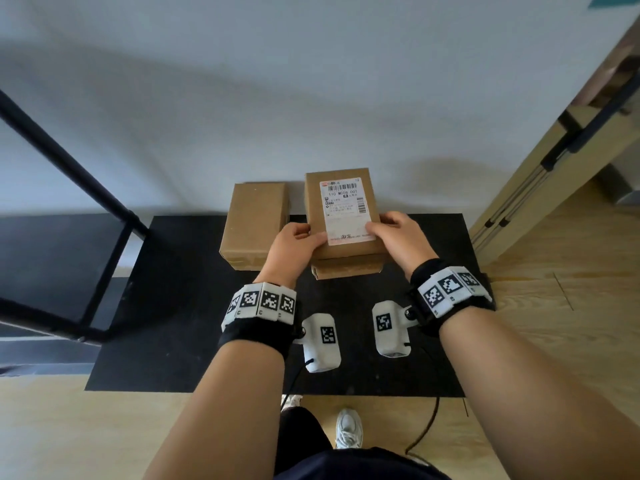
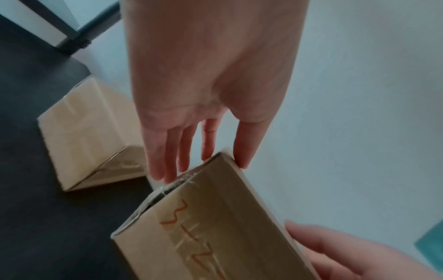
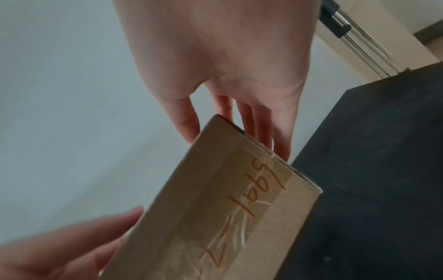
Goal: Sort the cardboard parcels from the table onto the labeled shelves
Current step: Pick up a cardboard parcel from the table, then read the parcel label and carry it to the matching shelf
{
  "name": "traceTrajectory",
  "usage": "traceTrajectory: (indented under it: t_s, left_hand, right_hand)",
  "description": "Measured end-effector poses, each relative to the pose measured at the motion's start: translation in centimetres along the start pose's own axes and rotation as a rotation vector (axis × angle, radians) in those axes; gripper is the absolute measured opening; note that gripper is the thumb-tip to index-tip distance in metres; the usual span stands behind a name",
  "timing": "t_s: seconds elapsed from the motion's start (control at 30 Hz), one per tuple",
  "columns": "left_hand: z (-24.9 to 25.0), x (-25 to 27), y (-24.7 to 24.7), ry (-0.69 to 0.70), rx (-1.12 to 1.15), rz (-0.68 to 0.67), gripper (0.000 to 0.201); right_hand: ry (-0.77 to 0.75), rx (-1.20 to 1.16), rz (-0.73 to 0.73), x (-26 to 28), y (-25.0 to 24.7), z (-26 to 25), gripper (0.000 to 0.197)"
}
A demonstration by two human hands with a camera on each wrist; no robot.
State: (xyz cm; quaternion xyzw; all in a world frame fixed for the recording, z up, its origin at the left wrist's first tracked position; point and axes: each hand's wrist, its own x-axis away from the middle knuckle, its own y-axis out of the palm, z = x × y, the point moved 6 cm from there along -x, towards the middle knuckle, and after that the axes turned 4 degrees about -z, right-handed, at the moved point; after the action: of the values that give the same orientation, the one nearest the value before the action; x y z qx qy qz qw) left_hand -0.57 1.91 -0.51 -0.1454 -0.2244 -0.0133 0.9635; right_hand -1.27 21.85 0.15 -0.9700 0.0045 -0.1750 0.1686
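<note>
I hold a brown cardboard parcel point(image 1: 341, 209) with a white barcode label on top, lifted above the black table point(image 1: 173, 306). My left hand point(image 1: 298, 240) grips its near left corner and my right hand point(image 1: 391, 233) its near right corner, thumbs on top and fingers underneath. The near end face carries orange handwriting under clear tape, seen in the left wrist view on the parcel point(image 2: 203, 227) and in the right wrist view on the parcel point(image 3: 227, 208). A second plain brown parcel point(image 1: 254, 225) lies flat on the table, just left of the held one.
A black metal rack frame point(image 1: 69, 161) stands at the left of the table. A light wooden unit with dark metal fittings point(image 1: 554, 150) rises at the right. A white wall runs behind the table; wooden floor lies around it.
</note>
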Motion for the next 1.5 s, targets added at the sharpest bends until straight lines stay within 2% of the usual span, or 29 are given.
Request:
traceTrajectory:
  t_s: [0.13, 0.23, 0.43, 0.57, 0.8, 1.17, 1.5]
  left_hand:
    - [3.7, 1.2, -2.3, 0.098, 0.073, 0.034, 0.044]
    - [6.8, 2.4, -3.7, 0.185, 0.11, 0.066, 0.038]
    - [12.2, 5.5, -5.7, 0.374, 0.206, 0.111, 0.048]
    - [15.1, 7.5, -6.4, 0.487, 0.267, 0.094, 0.049]
    - [18.3, 10.0, -7.1, 0.618, 0.265, 0.076, 0.052]
    - [20.7, 11.9, -8.7, 0.744, 0.299, 0.096, 0.056]
    - [20.5, 11.8, -9.3, 0.746, 0.296, 0.102, 0.057]
  right_hand:
    - [-0.053, -0.123, -0.032, 0.9, -1.1, -3.6, 0.038]
    - [-0.158, -0.14, -0.011, 2.0, -2.1, -6.8, 0.038]
    - [-0.336, -0.243, 0.022, 4.4, -4.5, -12.3, 0.044]
    - [-0.484, -0.228, 0.036, 6.5, -5.8, -15.4, 0.032]
    - [-0.637, -0.25, 0.084, 8.7, -7.8, -19.1, 0.04]
    - [-0.768, -0.29, 0.132, 9.9, -8.2, -21.4, 0.041]
    - [-0.775, -0.265, 0.146, 10.1, -7.9, -22.0, 0.037]
